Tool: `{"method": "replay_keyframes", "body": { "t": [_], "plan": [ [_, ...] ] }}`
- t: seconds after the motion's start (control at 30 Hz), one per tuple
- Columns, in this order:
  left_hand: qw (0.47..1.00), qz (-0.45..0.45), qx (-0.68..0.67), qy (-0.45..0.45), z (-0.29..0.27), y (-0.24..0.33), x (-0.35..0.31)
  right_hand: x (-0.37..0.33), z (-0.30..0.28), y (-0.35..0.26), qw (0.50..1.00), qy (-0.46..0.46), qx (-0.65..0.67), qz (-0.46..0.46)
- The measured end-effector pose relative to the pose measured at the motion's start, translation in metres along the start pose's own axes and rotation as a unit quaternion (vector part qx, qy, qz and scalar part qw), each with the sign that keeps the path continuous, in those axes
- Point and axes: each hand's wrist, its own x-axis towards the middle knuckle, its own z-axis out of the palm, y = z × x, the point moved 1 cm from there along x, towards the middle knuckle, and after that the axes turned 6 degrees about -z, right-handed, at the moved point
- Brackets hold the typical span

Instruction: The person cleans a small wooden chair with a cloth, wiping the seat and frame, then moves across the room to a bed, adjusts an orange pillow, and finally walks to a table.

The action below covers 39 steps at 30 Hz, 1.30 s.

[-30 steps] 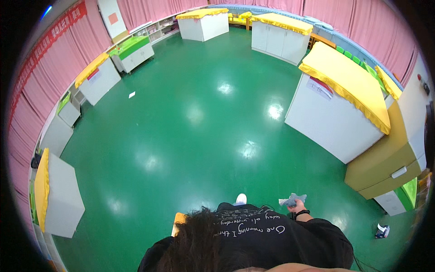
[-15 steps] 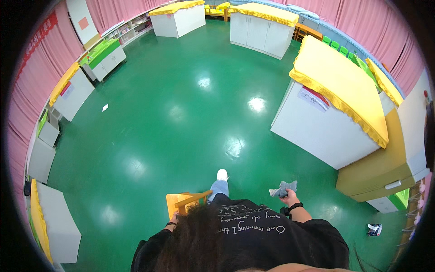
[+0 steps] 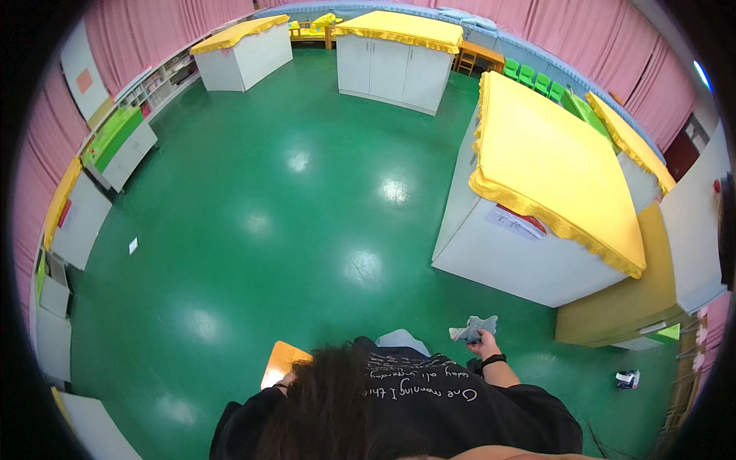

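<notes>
My right hand (image 3: pixel 484 346) is closed round a crumpled grey cloth (image 3: pixel 475 330), held out in front of me on the right. The cloth hangs loosely past the fingers, with a paler part on its left side. On my left, my left hand (image 3: pixel 285 380) grips the edge of a small wooden chair (image 3: pixel 285 359) close to my body. Only the chair's light wood panel shows. Dark hair hides the rest of it and most of that hand's fingers.
To the right stands a large white cabinet under a yellow cover (image 3: pixel 556 169), with an olive unit (image 3: pixel 613 303) beside it. More covered cabinets (image 3: pixel 395 69) line the far side. A white scrap (image 3: pixel 133 246) lies on the green floor at left, a small box (image 3: pixel 627 379) at right.
I have moved over the floor, turning slightly right. The cabinets shift leftward and the right one looms nearer. Cloth and chair come along in my hands; the chair's bar and my shoe are now out of sight.
</notes>
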Motion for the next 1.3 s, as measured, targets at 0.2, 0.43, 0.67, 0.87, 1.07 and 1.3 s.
{"method": "replay_keyframes", "body": {
  "t": [0.2,0.43,0.67,0.87,1.07,1.3],
  "plan": [
    [1.0,-0.022,-0.007,0.001,0.111,0.133,0.08,0.1,0.125,-0.072,0.997,0.062,-0.055,0.003],
    [0.999,-0.019,-0.035,0.011,0.202,0.254,0.137,0.178,0.333,-0.153,0.939,-0.034,-0.335,-0.061],
    [0.999,-0.002,-0.031,0.026,0.273,0.378,0.182,0.225,0.546,-0.21,0.865,-0.143,-0.466,-0.123],
    [1.0,-0.009,-0.01,0.021,0.327,0.494,0.258,0.294,0.662,-0.251,0.841,-0.17,-0.486,-0.164],
    [0.998,-0.045,0.052,0.003,0.402,0.632,0.351,0.348,0.757,-0.339,0.859,-0.102,-0.458,-0.203],
    [0.981,-0.096,0.168,-0.023,0.52,0.777,0.443,0.393,0.824,-0.432,0.919,0.003,-0.245,-0.308]
  ]
}}
